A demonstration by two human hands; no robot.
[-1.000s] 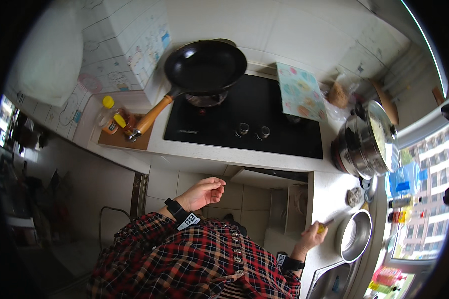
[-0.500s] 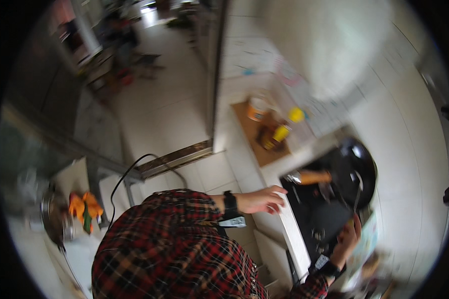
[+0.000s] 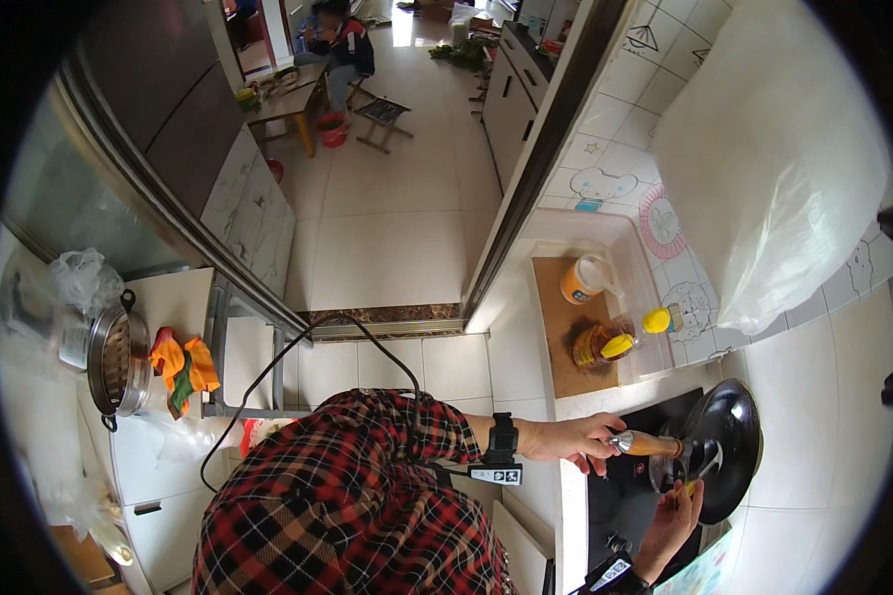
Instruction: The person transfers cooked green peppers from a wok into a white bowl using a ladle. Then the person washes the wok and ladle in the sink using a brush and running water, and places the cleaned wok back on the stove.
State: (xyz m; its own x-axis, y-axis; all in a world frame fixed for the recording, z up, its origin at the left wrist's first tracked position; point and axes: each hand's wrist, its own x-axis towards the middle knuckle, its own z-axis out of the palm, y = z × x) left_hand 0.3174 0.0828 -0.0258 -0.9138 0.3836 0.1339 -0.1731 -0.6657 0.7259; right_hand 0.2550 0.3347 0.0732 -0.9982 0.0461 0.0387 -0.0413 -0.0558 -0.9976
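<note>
A black wok (image 3: 736, 451) with a wooden handle (image 3: 655, 444) sits over a black cooktop (image 3: 620, 508) on my right. My left hand (image 3: 587, 439) is at the metal-tipped end of that handle. Its thumb and fingers are apart on either side of the tip, and I cannot tell whether they touch it. In front of the wok, my right hand (image 3: 673, 511) is closed on a thin metal utensil (image 3: 706, 464) that reaches over the wok. Its head is too unclear to tell a spatula from a spoon.
Beyond the cooktop, an orange-labelled tub (image 3: 582, 282) and a yellow-capped bottle (image 3: 599, 346) stand on a brown board (image 3: 551, 327). A large plastic bag (image 3: 774, 178) hangs at upper right. On the left are a steamer pot (image 3: 117, 362) and an orange cloth (image 3: 200, 365). A person (image 3: 347, 50) sits far off.
My view has turned and sharpened. My left hand has come from the counter's edge to the end of the wok handle. My right hand still has the utensil.
</note>
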